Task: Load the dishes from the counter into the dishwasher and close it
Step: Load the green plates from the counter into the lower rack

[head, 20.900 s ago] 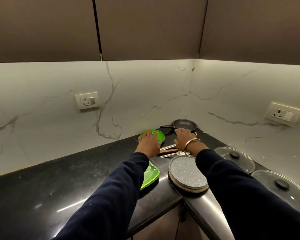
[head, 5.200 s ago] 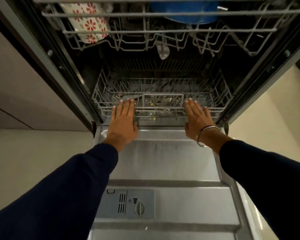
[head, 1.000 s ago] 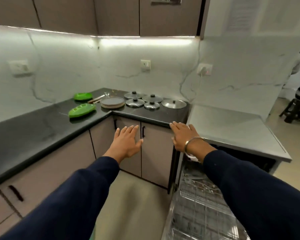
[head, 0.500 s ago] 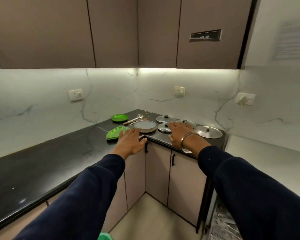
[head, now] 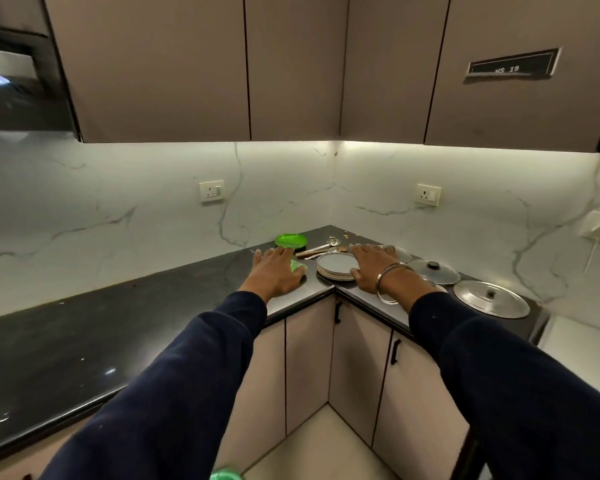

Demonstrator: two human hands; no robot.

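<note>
Left hand (head: pixel 274 271): fingers straight, released, over the green plate (head: pixel 298 267). Right hand (head: pixel 373 266): fingers extended, released, beside the plate stack (head: pixel 335 268) on the desk (head: pixel 84 327).

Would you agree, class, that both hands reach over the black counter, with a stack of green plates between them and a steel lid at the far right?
Not quite. The head view shows the stack of plates between the left hand and right hand is grey, not green. The black counter and the steel lid at far right are correct.
</note>
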